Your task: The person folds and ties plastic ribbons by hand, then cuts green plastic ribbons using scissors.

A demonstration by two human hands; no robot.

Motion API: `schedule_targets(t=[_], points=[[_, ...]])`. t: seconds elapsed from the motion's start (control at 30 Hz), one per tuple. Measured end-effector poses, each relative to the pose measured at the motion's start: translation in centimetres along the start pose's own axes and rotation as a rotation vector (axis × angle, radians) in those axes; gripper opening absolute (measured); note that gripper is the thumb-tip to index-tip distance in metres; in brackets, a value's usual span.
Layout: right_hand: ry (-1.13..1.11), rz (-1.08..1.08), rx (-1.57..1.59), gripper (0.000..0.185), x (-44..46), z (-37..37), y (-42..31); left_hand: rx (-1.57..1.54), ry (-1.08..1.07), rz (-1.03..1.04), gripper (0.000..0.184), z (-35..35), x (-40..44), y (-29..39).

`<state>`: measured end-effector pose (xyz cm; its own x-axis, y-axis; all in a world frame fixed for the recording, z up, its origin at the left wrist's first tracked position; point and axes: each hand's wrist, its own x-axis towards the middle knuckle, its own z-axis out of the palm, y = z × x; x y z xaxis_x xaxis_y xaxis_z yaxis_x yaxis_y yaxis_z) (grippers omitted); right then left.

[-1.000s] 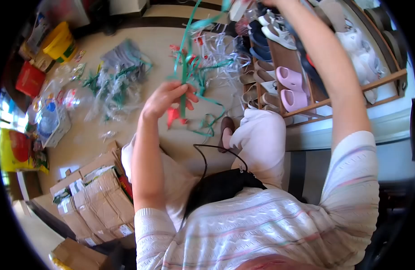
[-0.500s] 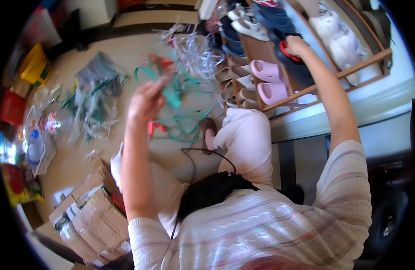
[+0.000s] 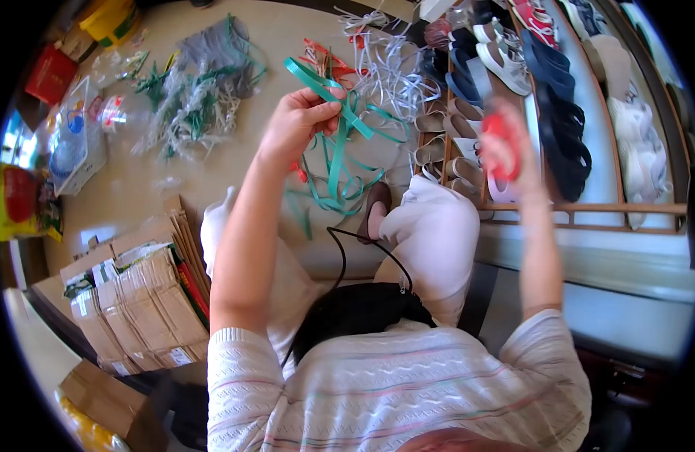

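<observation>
My left hand [image 3: 298, 124] is closed with thumb and finger pinching a flat green packing strap [image 3: 336, 154]. The strap loops above the fingers and trails down to a tangle on the floor. My right hand [image 3: 519, 154], smeared by motion, is in front of the shoe rack. It is wrapped round red-handled scissors [image 3: 500, 147]; the blades are too blurred to make out. Past the left hand lie red plastic scraps [image 3: 321, 56] and a heap of white straps [image 3: 393, 75].
The shoe rack [image 3: 611, 209] with several pairs of shoes stands at the right. Flattened cardboard boxes [image 3: 148, 313] are stacked at lower left. A white basket [image 3: 84, 169], plastic bottle [image 3: 120, 113], grey netting heap [image 3: 212, 60] and yellow bucket [image 3: 110, 21] are at the left.
My right hand has come away from the rack's shelf, moving down with the red-handled scissors. My left hand has lifted and now grips the green strap. The view has shifted.
</observation>
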<state>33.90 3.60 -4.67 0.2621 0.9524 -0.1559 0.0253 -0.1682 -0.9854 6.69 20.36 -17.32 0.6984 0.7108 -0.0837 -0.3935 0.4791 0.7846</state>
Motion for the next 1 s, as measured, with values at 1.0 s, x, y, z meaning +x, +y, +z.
schedule_targets(t=[1.0], points=[[-0.319,0.160,0.116,0.037,8.4,8.9,10.9,0.269,0.361,-0.014,0.024,-2.9,4.9,1.1]])
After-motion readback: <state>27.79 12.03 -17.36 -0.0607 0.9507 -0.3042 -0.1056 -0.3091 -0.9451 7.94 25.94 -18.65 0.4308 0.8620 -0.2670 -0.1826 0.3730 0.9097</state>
